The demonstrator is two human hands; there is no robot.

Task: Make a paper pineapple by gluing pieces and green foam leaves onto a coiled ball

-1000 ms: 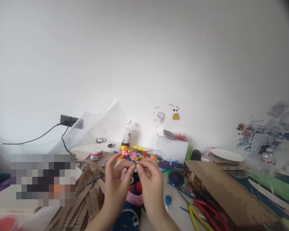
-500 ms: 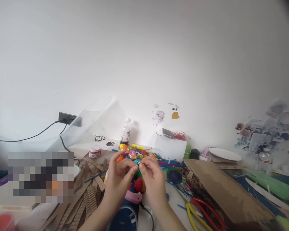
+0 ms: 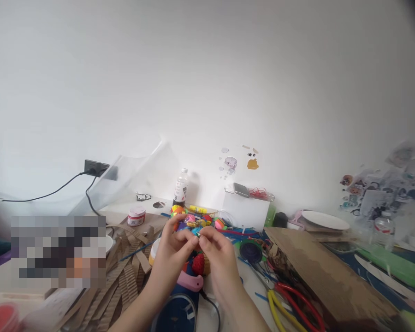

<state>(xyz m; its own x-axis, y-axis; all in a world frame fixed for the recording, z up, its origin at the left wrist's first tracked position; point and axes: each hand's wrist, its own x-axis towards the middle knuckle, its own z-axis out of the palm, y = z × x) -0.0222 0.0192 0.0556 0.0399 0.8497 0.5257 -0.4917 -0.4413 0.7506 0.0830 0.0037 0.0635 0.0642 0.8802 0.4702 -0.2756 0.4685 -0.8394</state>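
Observation:
My left hand (image 3: pixel 178 244) and my right hand (image 3: pixel 218 251) meet at the fingertips in the middle of the head view. Thumb and forefinger of each hand are pinched together on something tiny, partly green, that I cannot make out. Behind and below the fingers lies a heap of colourful rolled pieces, among them a red ball-like piece (image 3: pixel 198 264) and a gold ridged piece (image 3: pixel 192 224). Under my wrists are a pink curved handle (image 3: pixel 190 281) and a dark blue round-ended object (image 3: pixel 177 314), partly hidden by my left forearm.
Corrugated cardboard strips (image 3: pixel 127 281) pile up on the left. Scissors with red and yellow handles (image 3: pixel 297 302) lie right, beside a large cardboard sheet (image 3: pixel 325 272). A bottle (image 3: pixel 180 186) and a white box (image 3: pixel 244 210) stand by the wall. A cable (image 3: pixel 214 306) runs below my hands.
My hands stay pinched together, with only slight finger movement. The green bit between the fingertips shows less now. The view has shifted very slightly.

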